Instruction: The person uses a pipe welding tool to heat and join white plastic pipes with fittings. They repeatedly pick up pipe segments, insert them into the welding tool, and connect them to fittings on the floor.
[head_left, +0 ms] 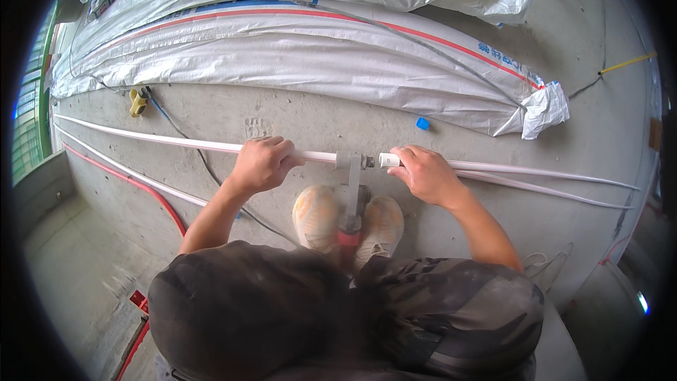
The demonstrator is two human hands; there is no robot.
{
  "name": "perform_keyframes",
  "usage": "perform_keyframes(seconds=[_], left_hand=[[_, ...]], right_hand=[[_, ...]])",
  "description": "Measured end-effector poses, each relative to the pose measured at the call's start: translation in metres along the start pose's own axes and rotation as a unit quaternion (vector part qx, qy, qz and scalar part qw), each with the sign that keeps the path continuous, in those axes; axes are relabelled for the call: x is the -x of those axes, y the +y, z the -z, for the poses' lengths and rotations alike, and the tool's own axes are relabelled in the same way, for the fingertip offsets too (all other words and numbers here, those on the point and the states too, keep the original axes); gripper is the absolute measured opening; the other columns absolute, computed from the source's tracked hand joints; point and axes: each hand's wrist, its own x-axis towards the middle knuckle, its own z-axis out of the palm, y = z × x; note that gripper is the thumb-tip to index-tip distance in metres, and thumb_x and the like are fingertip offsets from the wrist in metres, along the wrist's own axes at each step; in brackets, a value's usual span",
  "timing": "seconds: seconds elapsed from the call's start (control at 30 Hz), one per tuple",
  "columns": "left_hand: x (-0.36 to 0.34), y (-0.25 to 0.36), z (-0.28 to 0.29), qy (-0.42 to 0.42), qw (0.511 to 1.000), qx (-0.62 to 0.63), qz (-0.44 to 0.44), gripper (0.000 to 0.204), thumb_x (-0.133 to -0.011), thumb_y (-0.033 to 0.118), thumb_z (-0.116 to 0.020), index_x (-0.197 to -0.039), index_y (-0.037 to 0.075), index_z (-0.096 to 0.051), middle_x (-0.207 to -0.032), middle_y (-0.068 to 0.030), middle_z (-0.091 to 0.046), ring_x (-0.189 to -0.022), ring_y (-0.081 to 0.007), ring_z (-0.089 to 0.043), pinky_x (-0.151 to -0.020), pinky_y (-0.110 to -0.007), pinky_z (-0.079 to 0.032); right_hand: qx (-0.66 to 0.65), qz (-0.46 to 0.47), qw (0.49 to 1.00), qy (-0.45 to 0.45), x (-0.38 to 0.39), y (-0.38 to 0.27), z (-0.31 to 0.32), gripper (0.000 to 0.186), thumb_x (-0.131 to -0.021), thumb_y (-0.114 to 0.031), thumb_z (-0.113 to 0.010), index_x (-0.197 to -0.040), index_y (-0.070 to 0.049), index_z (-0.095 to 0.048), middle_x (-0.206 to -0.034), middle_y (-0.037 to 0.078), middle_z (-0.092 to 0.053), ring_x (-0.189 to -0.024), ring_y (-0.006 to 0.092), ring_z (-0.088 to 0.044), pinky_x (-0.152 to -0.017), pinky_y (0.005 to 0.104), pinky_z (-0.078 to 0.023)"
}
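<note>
My left hand (263, 163) is closed around a long white plastic pipe (315, 156), a short way back from its end. That end meets a whitish collar (343, 160) on one side of a pipe welding tool (353, 190). The tool has a flat grey plate and a red-and-black body, and it stands between my shoes. On its other side a small dark metal head (367, 162) is bare. Just to the right, my right hand (426, 175) grips a white pipe coupling (388, 160), apart from that head. Whether the coupling sits on the pipe behind it is hidden by my hand.
Long white wrapped bundles (296, 56) lie across the far side. A blue cap (422, 123) and a yellow plug (137, 102) on a cable rest on the concrete floor. More white pipes (550, 187) extend right. A red conduit (159, 201) curves at left.
</note>
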Motion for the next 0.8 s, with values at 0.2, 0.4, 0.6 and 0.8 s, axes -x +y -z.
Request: perform_keyframes(seconds=[0.2,0.4,0.6,0.8], left_hand=[[0.001,0.0,-0.001,0.013,1.0,0.01,-0.006,0.031,-0.088,0.025,-0.084,-0.08,0.006,-0.061,-0.074,-0.0117,-0.063,-0.067,-0.0381,-0.065,-0.06,-0.049,-0.051],[0.004,0.003,-0.003,0.003,1.0,-0.003,0.009,0.032,-0.09,0.031,-0.081,-0.082,0.007,-0.063,-0.076,-0.0113,-0.065,-0.069,-0.0372,-0.067,-0.062,-0.049,-0.053],[0.001,0.005,0.001,-0.007,1.0,-0.002,0.01,0.031,-0.091,0.033,-0.08,-0.085,0.007,-0.065,-0.077,-0.0116,-0.066,-0.071,-0.0365,-0.068,-0.064,-0.049,-0.054],[-0.002,0.007,0.006,-0.018,1.0,0.007,-0.002,0.028,-0.089,0.028,-0.082,-0.087,0.006,-0.064,-0.076,-0.0117,-0.065,-0.071,-0.0366,-0.068,-0.064,-0.048,-0.054]], right_hand=[[0.027,0.014,0.999,-0.015,-0.006,-0.007,0.003,0.038,-0.097,-0.031,-0.079,-0.121,-0.005,-0.066,-0.097,0.014,-0.075,-0.085,0.0385,-0.073,-0.07,0.0473,-0.057],[-0.009,0.01,0.998,-0.064,-0.012,-0.005,0.005,0.044,-0.094,-0.031,-0.082,-0.126,-0.005,-0.065,-0.096,0.015,-0.075,-0.086,0.0373,-0.073,-0.072,0.0465,-0.056],[-0.114,-0.019,0.989,-0.088,-0.011,0.003,0.017,0.052,-0.097,-0.031,-0.078,-0.136,0.0,-0.063,-0.106,0.022,-0.075,-0.1,0.0419,-0.072,-0.086,0.0483,-0.057],[-0.064,-0.023,0.99,-0.122,-0.016,-0.001,0.013,0.046,-0.1,-0.033,-0.076,-0.13,0.0,-0.065,-0.103,0.021,-0.075,-0.096,0.0416,-0.073,-0.08,0.0486,-0.058]])
